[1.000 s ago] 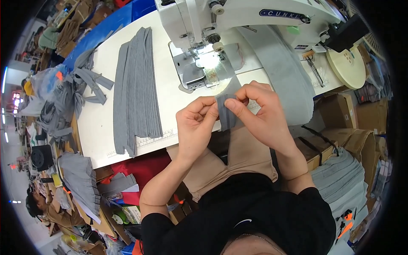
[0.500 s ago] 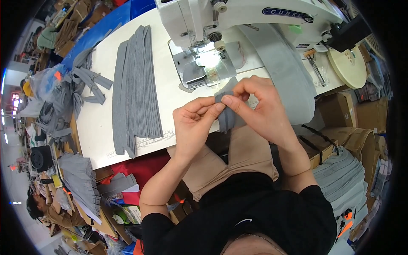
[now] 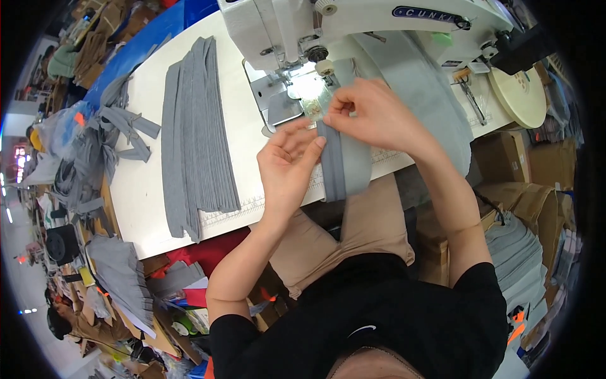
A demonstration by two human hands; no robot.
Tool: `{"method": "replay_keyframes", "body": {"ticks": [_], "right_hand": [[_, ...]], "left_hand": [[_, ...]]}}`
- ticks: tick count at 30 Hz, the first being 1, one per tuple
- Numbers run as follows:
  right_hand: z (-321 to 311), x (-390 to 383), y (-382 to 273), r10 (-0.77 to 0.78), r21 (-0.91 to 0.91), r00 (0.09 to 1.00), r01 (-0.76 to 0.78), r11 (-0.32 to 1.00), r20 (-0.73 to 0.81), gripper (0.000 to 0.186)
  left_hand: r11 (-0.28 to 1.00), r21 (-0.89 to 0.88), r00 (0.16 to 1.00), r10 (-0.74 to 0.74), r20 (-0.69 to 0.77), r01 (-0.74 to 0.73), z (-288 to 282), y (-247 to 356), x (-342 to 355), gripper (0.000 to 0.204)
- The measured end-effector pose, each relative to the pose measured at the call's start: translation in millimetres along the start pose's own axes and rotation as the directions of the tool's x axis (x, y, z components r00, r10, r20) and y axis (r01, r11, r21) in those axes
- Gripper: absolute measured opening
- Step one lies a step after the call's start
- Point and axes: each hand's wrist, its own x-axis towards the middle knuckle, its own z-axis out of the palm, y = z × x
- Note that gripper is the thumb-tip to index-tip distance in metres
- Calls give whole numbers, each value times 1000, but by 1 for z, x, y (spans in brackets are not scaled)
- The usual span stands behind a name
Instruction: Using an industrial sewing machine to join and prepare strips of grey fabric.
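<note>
Strip (image 3: 334, 167) is laid along pale cloth (image 3: 358, 165), pinched by right hand (image 3: 372, 115); left hand (image 3: 283, 169) is loosely opened; stacked strips (image 3: 199, 139) are left.

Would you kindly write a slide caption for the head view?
Left hand and right hand at a grey fabric strip before a white sewing machine, more grey strips layered at left.

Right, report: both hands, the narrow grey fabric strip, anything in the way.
Right hand pinching strip near upper end. Left hand open, thumb by strip's left edge. Long grey fabric stack lies apart, leftward, not in the way.
</note>
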Motion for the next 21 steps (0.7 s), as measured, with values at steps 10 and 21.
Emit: {"method": "replay_keyframes", "body": {"ticks": [10, 21], "right_hand": [[34, 48, 16, 115, -431, 992, -83, 899, 48, 28], [97, 68, 65, -323, -534, 768, -30, 845, -553, 20]], "left_hand": [[939, 245, 961, 266, -76, -241, -19, -9, 7, 33], [945, 196, 960, 276, -50, -261, -21, -7, 11, 20]]}}
